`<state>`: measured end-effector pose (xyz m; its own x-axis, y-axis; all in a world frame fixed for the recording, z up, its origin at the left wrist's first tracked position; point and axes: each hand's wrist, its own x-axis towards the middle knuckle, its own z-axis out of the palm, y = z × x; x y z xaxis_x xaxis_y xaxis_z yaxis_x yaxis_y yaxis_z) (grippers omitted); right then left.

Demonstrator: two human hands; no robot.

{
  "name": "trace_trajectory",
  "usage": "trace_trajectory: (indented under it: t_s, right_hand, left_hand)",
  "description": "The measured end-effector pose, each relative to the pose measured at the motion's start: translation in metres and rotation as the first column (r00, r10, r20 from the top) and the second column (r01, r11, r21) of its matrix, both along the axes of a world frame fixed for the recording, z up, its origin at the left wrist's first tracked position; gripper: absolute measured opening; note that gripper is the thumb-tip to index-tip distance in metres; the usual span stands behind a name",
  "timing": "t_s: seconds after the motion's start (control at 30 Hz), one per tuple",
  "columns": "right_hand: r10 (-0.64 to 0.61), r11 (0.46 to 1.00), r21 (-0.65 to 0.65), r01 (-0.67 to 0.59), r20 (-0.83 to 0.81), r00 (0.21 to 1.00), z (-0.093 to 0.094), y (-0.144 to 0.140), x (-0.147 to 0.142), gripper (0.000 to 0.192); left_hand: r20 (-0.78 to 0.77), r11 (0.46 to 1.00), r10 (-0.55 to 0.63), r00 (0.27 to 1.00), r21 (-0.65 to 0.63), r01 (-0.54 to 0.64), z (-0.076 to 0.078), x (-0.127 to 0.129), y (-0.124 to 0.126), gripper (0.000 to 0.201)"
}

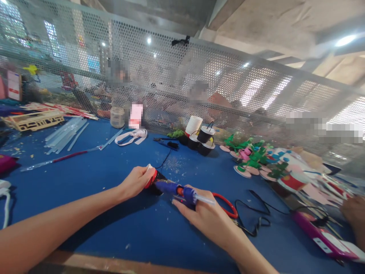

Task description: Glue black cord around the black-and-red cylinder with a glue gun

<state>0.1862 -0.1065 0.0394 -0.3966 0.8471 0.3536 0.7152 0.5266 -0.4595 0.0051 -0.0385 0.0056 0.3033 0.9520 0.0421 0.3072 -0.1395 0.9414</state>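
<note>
My left hand is closed around a small black and red cup-like piece, tilted toward the right, with a white bit showing by the fingertips. A blue hot glue gun is gripped in my right hand. Its nozzle end points left and reaches the black piece; whether it touches is blurred. A clear glue stick sticks out of its back. Just beyond my right hand lies a red loop handle, perhaps of scissors, partly hidden by the hand.
Small cups stand at the back, near black-handled pliers. Glue sticks lie left. Green and pink craft pieces crowd the right. A purple power strip trails black cable. Another person's hand is at far right. Perforated mesh closes the back.
</note>
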Motion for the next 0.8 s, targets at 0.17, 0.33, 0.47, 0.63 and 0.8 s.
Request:
trace_trajectory:
  t_s: [0.17, 0.33, 0.47, 0.63, 0.8]
  right_hand:
    - [0.025, 0.999, 0.029, -0.026, 0.02, 0.999, 0.0007, 0.0001, -0.0016, 0.007]
    - [0.009, 0.998, 0.057, -0.012, 0.045, 0.999, -0.0004, 0.0005, -0.0007, 0.007]
    - [0.014, 0.999, 0.036, -0.016, 0.042, 0.999, -0.0009, -0.0005, -0.0012, 0.008]
    - [0.013, 0.998, 0.055, -0.014, 0.034, 0.999, -0.0012, 0.0023, 0.0007, 0.01]
    - [-0.036, 0.999, 0.037, 0.035, 0.032, 0.999, -0.0037, 0.0062, 0.002, 0.019]
  left_hand:
    - [0.002, 1.0, 0.012, 1.0, -0.018, -0.012, 0.0003, 0.0011, -0.0002, 0.043]
    - [0.014, 1.0, -0.004, 1.0, -0.017, 0.004, -0.0029, 0.0002, 0.0011, 0.044]
    - [0.019, 1.0, 0.002, 1.0, -0.023, -0.001, -0.004, 0.0, 0.0018, 0.043]
    - [0.017, 1.0, -0.018, 1.0, -0.006, 0.018, -0.0046, -0.0009, 0.0017, 0.043]
    - [-0.018, 1.0, -0.007, 1.0, 0.016, 0.007, -0.0049, -0.0027, 0.0022, 0.041]
